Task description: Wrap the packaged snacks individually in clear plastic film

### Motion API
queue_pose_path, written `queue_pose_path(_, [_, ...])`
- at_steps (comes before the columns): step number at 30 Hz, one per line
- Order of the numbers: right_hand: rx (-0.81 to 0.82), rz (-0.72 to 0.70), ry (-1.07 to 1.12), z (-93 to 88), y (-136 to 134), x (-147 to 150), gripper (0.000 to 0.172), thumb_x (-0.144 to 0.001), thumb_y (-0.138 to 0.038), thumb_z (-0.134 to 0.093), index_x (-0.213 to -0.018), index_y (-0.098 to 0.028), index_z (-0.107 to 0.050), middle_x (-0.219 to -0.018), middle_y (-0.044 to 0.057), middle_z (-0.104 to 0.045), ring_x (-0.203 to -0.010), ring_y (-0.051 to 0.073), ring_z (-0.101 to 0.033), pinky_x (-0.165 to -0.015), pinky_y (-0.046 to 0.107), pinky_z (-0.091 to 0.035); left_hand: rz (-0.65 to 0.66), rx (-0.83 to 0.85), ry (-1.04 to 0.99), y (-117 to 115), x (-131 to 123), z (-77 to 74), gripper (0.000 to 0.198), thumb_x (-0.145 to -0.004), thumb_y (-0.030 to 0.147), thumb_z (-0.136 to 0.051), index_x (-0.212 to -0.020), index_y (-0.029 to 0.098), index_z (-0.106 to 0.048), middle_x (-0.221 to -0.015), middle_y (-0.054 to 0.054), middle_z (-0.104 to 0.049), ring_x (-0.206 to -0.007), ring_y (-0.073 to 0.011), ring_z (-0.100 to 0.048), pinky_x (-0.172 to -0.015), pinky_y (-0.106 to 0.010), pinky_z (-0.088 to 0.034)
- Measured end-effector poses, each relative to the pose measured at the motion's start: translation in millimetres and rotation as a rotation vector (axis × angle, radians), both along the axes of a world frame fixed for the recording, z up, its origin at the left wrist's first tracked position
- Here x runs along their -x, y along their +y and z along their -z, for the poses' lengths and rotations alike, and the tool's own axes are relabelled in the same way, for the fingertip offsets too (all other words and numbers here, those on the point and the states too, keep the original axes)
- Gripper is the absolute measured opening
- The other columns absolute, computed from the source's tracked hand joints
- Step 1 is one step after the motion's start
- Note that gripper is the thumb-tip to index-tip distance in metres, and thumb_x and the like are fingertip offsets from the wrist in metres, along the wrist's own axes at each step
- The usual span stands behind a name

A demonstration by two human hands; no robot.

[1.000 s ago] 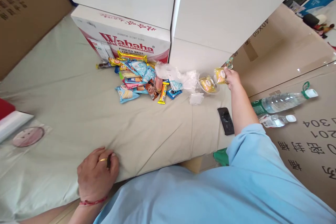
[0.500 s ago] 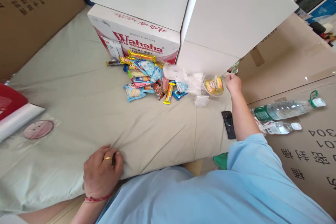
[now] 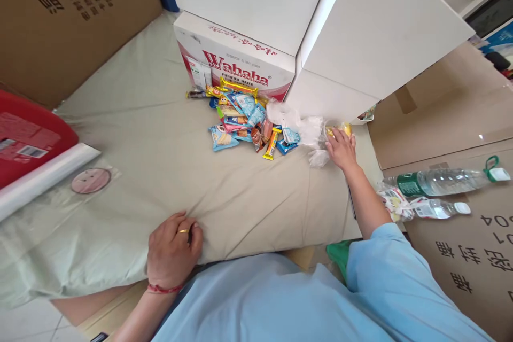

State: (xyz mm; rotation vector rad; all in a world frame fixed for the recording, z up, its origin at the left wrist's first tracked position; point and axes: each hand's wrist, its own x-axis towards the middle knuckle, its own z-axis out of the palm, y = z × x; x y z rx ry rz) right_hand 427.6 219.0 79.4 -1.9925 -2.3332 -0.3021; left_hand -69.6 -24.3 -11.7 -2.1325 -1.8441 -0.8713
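Observation:
My left hand (image 3: 175,248) rests on the cloth near the front edge, its fingers curled. A small dark thing shows between thumb and forefinger, too little of it to name. My right hand (image 3: 342,148) reaches over a clear bowl (image 3: 324,126) of yellow-wrapped snacks (image 3: 347,129), fingers spread on top and partly covering them. Left of the bowl lie crumpled clear plastic bags (image 3: 310,131). Beyond them is a pile of small wrapped snacks (image 3: 240,117) in blue, yellow, pink and brown. A white cup (image 3: 365,117) with colourful contents stands behind my right hand.
A Wahaha water carton (image 3: 240,64) and tall white boxes (image 3: 360,26) stand at the back. At left are a red container (image 3: 32,139), a white roll (image 3: 48,179) and a round pink piece (image 3: 91,180). Water bottles (image 3: 452,181) lie at right by cardboard.
My right hand has come left from beside the white cup to the bowl of yellow snacks, its fingers now spread. The view has shifted; my left hand stays on the cloth.

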Motion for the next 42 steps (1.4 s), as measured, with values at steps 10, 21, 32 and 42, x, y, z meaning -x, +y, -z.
queue_pose_path(10, [-0.246,0.008,0.241,23.2,-73.3,33.6,0.039,-0.101,-0.053,-0.052,-0.112,-0.020,-0.071,-0.112,0.015,-0.066,-0.110,0.030,-0.059,-0.099,0.044,-0.050,-0.013,0.025,-0.020,-1.4,-1.5,1.0,0.006,-0.089,0.015,-0.063,-0.094,0.017,-0.065,-0.102,-0.014,-0.072,-0.103,-0.0305,-0.071,-0.089,-0.043,-0.055])
queue_pose_path(21, [-0.059,0.223,0.692,48.8,-84.6,36.9,0.034,-0.097,-0.046,-0.048,-0.095,-0.019,-0.070,-0.093,0.010,-0.072,-0.082,0.024,-0.064,-0.084,0.038,-0.053,-0.071,0.140,-0.462,-11.1,-7.5,-23.0,0.013,-0.097,0.029,-0.058,-0.101,0.021,-0.068,-0.109,-0.010,-0.068,-0.109,-0.0266,-0.068,-0.098,-0.044,-0.055])
queue_pose_path(32, [-0.041,0.383,0.848,51.7,-79.3,45.2,0.027,-0.087,-0.046,-0.060,-0.087,-0.020,-0.068,-0.093,0.009,-0.071,-0.087,0.024,-0.066,-0.086,0.039,-0.053,0.054,0.387,-0.632,0.6,-33.7,-45.8,0.024,-0.098,0.039,-0.055,-0.096,0.021,-0.070,-0.102,-0.005,-0.070,-0.090,-0.0189,-0.070,-0.085,-0.034,-0.056])
queue_pose_path(42, [0.393,0.342,2.009,8.9,-165.9,122.8,0.042,-0.069,-0.048,-0.090,-0.086,-0.024,-0.061,-0.070,-0.004,-0.061,-0.052,0.007,-0.044,-0.045,0.019,-0.030,0.215,0.872,-1.252,40.4,-101.9,-68.4,0.045,-0.089,0.061,-0.064,-0.106,0.020,-0.063,-0.103,-0.006,-0.066,-0.086,-0.0182,-0.068,-0.063,-0.026,-0.054])
